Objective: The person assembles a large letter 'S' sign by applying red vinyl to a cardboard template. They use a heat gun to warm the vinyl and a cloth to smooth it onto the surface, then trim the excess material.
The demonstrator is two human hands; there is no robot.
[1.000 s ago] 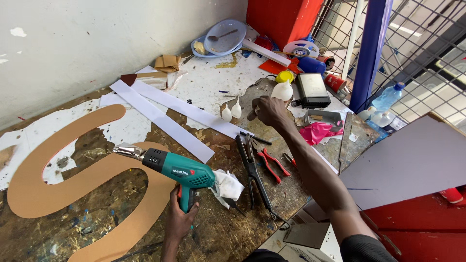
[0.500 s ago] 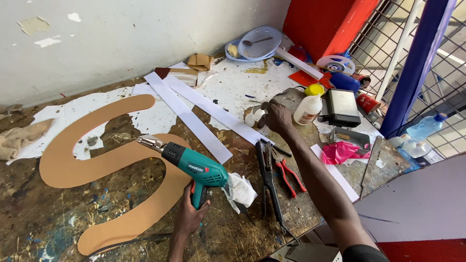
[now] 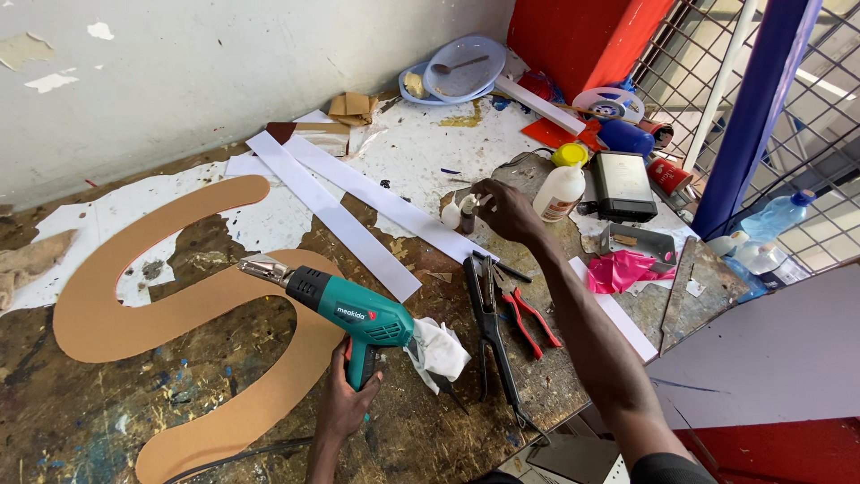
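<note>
Heat gun [image 3: 345, 305] | left hand [image 3: 345, 403] | nozzle points upper-left; axis diagonal

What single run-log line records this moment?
left hand: grips teal heat gun | right hand: on small white bottles | nozzle: over S-shaped board

head cam | looks steeply down and forward at workbench [image 3: 224, 421] | close, arm's reach | wall [image 3: 179, 72] beyond
</note>
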